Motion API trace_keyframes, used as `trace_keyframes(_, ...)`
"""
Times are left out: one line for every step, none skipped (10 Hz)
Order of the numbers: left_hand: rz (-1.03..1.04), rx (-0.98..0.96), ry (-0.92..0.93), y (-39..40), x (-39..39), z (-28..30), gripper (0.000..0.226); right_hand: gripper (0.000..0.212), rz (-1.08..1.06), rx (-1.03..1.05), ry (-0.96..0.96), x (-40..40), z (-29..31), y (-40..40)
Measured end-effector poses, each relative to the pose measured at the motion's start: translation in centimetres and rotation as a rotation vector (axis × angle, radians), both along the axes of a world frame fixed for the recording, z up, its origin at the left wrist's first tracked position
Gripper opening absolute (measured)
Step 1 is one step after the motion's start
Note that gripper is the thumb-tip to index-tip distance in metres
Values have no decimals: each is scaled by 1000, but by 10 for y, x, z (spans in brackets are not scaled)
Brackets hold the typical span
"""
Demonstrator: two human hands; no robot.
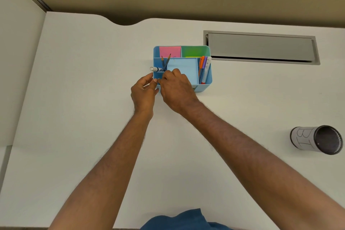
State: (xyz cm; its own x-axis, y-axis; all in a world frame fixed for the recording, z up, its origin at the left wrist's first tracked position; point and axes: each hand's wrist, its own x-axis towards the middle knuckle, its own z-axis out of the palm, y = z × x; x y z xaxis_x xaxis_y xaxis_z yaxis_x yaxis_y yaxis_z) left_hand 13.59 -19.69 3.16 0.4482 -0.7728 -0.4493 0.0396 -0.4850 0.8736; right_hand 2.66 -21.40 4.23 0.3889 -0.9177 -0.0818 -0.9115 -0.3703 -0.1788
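A light blue desk organizer (pixel 204 82) stands on the white desk. Its back slots hold pink sticky notes (pixel 170 51) and green sticky notes (pixel 195 51). Two pencils (pixel 166 63) and a white-capped marker (pixel 154 69) lean in the left compartment. Several pens and a white marker (pixel 205 69) fill the right one. My left hand (pixel 143 92) curls at the organizer's front-left corner, thumb outside the left wall. My right hand (pixel 177 89) covers the front-left compartment with fingers curled down. Both hands' fingertips meet there; anything between them is hidden.
A dark mesh pen cup (pixel 317 140) with a white paper label lies on its side at the right. A grey cable hatch (pixel 261 47) is set into the desk behind the organizer. The desk's back edge has a curved notch (pixel 125 22).
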Motion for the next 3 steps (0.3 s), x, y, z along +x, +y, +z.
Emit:
trace_keyframes(-4,1,1,0,0,-1,38,30,7,23,7,0,0,2)
trace_keyframes(8,-7,-4,1,0,-2,38,36,19,56,-66,-5,2,5)
trace_keyframes(4,21,-77,1,-4,3,39,41,-14,53,-166,-14,7,7)
